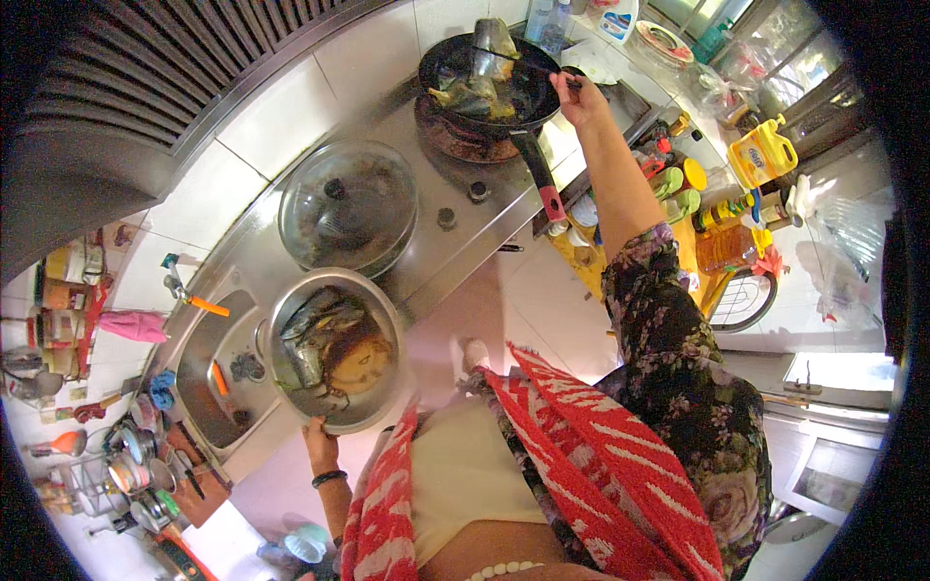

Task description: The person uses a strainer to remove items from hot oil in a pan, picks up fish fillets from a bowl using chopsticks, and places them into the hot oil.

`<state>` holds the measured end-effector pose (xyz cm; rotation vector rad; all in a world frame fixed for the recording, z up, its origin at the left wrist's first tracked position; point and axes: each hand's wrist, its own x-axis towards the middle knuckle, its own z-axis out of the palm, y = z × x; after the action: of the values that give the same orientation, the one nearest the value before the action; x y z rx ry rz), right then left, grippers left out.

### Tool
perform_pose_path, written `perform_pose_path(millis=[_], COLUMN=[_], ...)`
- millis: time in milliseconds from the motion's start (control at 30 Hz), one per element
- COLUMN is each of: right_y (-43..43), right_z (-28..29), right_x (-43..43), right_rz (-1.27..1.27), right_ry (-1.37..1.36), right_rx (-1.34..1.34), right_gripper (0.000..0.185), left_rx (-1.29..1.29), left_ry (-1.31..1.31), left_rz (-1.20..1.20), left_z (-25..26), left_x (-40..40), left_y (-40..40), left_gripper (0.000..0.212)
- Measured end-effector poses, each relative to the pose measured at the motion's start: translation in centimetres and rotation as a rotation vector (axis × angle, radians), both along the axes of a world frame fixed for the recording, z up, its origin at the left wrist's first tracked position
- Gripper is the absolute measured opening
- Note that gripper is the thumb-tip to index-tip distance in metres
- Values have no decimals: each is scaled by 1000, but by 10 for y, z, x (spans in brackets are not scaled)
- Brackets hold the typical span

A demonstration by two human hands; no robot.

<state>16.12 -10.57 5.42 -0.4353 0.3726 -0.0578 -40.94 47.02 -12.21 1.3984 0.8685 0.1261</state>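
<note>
My left hand (320,430) grips the rim of a metal basin (392,407), which holds dark fish pieces (309,359) in brownish liquid. My right hand (577,94) is closed on the thin dark handle of a utensil (541,70) that reaches over a black frying pan (534,120). Its far end is at a large fish piece (495,51), which stands partly above the pan's far rim. More fish pieces (468,98) lie in the pan, over the stove burner. The pan's black and red handle (541,178) points towards me.
A glass-lidded pan (349,207) stands on the stove's left side. Left of the basin is a sink (218,378) with an orange-handled item. A range hood (109,94) hangs at upper left. Bottles and jars (676,189) crowd the right side, below a yellow jug (761,154).
</note>
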Motion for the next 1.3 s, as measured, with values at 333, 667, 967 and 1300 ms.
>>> perform_pose_path(millis=[333,667,967,1300], right_y=[-33,-4,50,48], right_z=[-66,49,11,76], right_x=[28,-46,5,-116], right_rz=[-101,-203,5,-161], right_ry=[286,-55,-467,-325], right_rx=[-381,-814,-1412,-1010], right_gripper=[23,21,22,37], left_rx=[54,-8,-206,497], left_ry=[-29,-58,-21,-87], left_rz=[-8,6,94,-354], left_z=[10,62,56,49], left_x=[6,35,33,11], left_y=[-11,-40,-21,-14], left_gripper=[35,27,24,13])
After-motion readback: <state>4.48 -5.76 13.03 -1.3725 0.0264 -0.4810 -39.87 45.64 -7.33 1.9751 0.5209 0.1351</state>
